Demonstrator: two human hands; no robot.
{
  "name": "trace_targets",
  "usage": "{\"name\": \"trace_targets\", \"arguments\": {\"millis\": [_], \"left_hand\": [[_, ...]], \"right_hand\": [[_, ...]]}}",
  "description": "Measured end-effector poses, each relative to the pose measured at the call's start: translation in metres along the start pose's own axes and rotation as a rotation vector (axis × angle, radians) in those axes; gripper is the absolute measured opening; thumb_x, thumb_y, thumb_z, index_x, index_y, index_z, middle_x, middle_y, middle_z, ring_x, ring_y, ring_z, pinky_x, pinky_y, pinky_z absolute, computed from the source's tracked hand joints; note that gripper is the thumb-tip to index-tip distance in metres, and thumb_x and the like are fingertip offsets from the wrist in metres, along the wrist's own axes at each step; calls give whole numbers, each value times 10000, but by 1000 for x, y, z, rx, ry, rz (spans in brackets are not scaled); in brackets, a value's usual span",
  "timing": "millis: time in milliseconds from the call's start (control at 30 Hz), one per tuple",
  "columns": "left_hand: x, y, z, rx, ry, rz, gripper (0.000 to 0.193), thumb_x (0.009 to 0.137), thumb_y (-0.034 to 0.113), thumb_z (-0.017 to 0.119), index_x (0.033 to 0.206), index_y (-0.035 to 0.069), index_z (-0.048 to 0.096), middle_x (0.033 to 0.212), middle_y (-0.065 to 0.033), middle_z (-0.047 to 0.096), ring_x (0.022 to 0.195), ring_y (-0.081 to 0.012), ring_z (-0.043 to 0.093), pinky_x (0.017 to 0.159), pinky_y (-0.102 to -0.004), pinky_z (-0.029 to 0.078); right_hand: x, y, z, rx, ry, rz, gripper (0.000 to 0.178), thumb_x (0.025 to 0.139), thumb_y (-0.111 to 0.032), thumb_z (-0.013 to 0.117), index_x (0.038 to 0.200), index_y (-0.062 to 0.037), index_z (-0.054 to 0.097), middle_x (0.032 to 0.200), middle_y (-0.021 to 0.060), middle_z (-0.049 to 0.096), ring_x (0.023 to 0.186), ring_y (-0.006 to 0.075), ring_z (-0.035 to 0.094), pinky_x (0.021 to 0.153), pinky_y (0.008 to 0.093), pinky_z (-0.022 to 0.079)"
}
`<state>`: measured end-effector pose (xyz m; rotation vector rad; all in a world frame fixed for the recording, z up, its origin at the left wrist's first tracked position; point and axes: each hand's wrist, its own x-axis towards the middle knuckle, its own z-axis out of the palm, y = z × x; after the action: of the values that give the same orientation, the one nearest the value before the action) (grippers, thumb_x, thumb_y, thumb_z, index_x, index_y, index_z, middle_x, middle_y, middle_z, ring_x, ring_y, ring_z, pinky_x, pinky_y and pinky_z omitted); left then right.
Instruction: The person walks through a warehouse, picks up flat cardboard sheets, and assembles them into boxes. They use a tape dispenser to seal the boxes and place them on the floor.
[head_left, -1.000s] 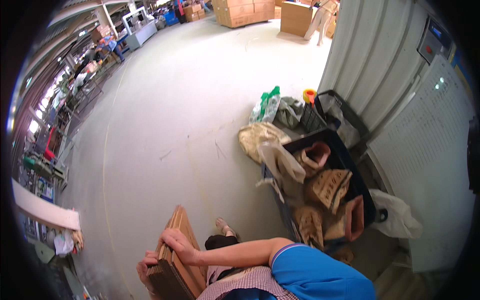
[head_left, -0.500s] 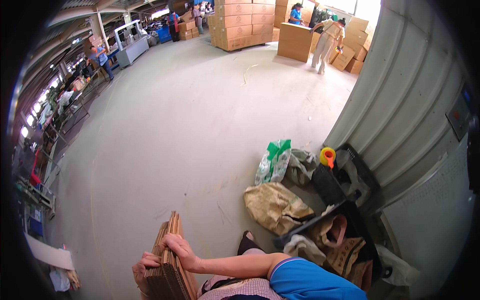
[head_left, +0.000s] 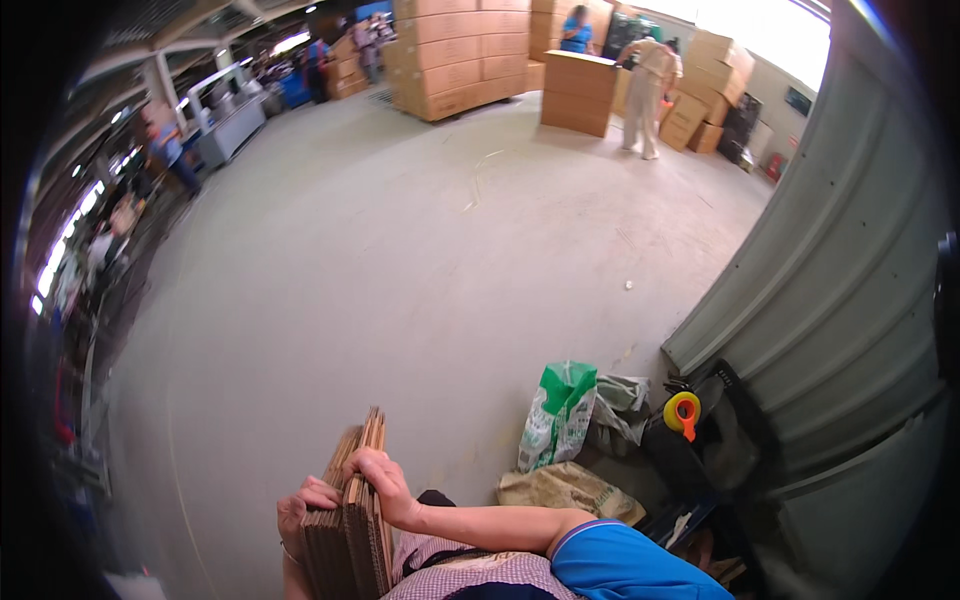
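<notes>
A stack of flat cardboard sheets (head_left: 345,550) stands on edge close against my front, at the lower middle of the view. My left hand (head_left: 305,503) is closed over its left upper edge, fingers bent across the top. My right hand (head_left: 383,482) reaches over from the right and wraps its fingers round the top of the sheets nearer me. A narrow gap shows between two bundles of the stack. The lower end of the cardboard runs out of view.
To my right lie a green and white bag (head_left: 560,415), a tan sack (head_left: 570,490) and a yellow tape roll (head_left: 682,412) on dark crates by a ribbed metal wall (head_left: 820,260). Large stacked cartons (head_left: 460,60) stand ahead; a person (head_left: 652,90) is beside a big box (head_left: 578,92).
The view has shifted forward, so the bags and tape roll now sit lower in it. Both hands keep their hold on the cardboard, which appears slightly farther right.
</notes>
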<state>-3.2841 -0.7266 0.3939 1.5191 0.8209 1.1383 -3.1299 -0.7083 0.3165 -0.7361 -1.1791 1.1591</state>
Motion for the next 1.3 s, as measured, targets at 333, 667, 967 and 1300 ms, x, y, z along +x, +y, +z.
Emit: {"name": "trace_targets", "arguments": {"millis": [333, 667, 967, 1300], "left_hand": [[287, -104, -23, -87, -109, -7, 538, 969, 372, 356, 707, -15, 620, 749, -182, 626, 778, -231, 522, 780, -357, 402], [555, -168, 87, -130, -443, -18, 553, 927, 444, 445, 695, -17, 643, 745, -178, 655, 791, -235, 536, 784, -351, 418], [751, -232, 272, -155, -750, -50, 574, 930, 458, 432, 683, -20, 627, 750, -176, 652, 810, -262, 540, 788, -375, 414], [886, -308, 446, -302, -1214, -212, 576, 942, 435, 399, 697, -25, 643, 773, -172, 663, 824, -276, 549, 819, -382, 413]], "right_hand": [[252, 75, -106, -1, 222, -14, 355, 931, -262, 331, 749, -10, 502, 751, 98, 497, 764, 242, 477, 781, 324, 352], [407, 77, -306, -103, 491, -123, 368, 936, -262, 308, 756, -17, 515, 800, 82, 534, 822, 228, 494, 867, 317, 335], [485, 45, -529, -206, 828, -214, 382, 930, -289, 336, 739, -25, 536, 756, 102, 534, 779, 257, 502, 843, 348, 351], [499, 40, -679, -347, 1221, -188, 440, 946, -361, 351, 749, -32, 566, 824, 79, 567, 913, 224, 502, 925, 335, 302]]}}
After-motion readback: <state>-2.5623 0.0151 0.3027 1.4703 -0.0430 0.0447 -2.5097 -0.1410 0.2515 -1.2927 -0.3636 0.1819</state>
